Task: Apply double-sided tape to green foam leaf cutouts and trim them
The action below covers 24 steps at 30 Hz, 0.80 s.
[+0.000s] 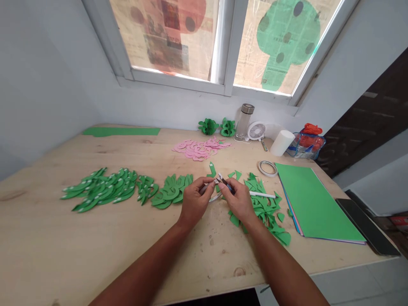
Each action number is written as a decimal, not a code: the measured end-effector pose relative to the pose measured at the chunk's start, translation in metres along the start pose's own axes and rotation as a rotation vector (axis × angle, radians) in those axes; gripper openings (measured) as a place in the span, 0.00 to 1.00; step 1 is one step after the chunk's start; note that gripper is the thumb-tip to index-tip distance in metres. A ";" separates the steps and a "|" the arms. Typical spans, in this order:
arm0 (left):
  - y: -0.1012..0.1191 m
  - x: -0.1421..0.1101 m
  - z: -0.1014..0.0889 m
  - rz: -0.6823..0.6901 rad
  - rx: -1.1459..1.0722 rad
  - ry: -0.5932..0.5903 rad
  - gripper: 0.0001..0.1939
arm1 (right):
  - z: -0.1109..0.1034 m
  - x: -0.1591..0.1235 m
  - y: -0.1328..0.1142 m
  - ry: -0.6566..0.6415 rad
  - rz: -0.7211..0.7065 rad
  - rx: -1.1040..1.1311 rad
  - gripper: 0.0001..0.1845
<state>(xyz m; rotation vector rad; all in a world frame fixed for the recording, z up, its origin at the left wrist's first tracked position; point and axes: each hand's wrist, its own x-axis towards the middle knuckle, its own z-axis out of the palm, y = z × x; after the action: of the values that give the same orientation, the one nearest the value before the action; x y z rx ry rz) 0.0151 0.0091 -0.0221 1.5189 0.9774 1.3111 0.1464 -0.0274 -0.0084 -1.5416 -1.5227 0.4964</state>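
Landmark: the stack of green sheets [314, 199] at the right of the wooden table [95, 250].

Hand state: the left hand [194, 202] and the right hand [237, 199] meet just left of the stack, fingers pinched narrow; between them they hold a small dark tool, apparently scissors [225, 182], together with a pale strip or small piece whose nature cannot be told; which hand bears the tool cannot be told with certainty.

Position of material: the green offcuts [267, 212] lie between the hands and the stack, some under the right wrist; a white pen-like rod [263, 194] rests on them; the finished green shapes [111, 189] lie well left of the hands, far from the stack; the pink shapes [199, 148] lie beyond the hands; the tape roll [267, 168] sits just beyond the near-left corner of the stack.

Hazards, as judged:
- Fingertips sit close to the tool tip; a slip could nick a finger; cause: a crowded pinch on a small piece.
- The right forearm overlies loose offcuts; a sweep could push them off the table edge or onto the stack.
- The small piece could drop among like-coloured offcuts and be lost.
- The dark phone [366, 227], right of the stack, lies near the table edge; a shove of the stack could dislodge it.
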 end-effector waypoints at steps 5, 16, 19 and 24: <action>-0.002 0.000 0.000 -0.003 -0.003 0.000 0.07 | 0.000 0.000 0.000 -0.014 0.001 0.006 0.18; 0.003 0.001 0.000 -0.014 -0.009 -0.020 0.08 | -0.001 0.001 -0.002 0.000 0.012 0.008 0.18; 0.002 0.000 0.000 -0.010 0.018 -0.018 0.08 | -0.001 0.002 0.000 0.018 0.019 0.008 0.19; 0.003 0.000 0.000 -0.012 0.034 -0.010 0.08 | -0.002 0.005 0.004 0.043 0.049 0.037 0.19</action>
<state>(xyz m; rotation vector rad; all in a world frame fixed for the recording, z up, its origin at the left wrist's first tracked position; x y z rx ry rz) 0.0154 0.0079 -0.0195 1.5416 1.0052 1.2831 0.1511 -0.0224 -0.0097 -1.5549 -1.4382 0.5137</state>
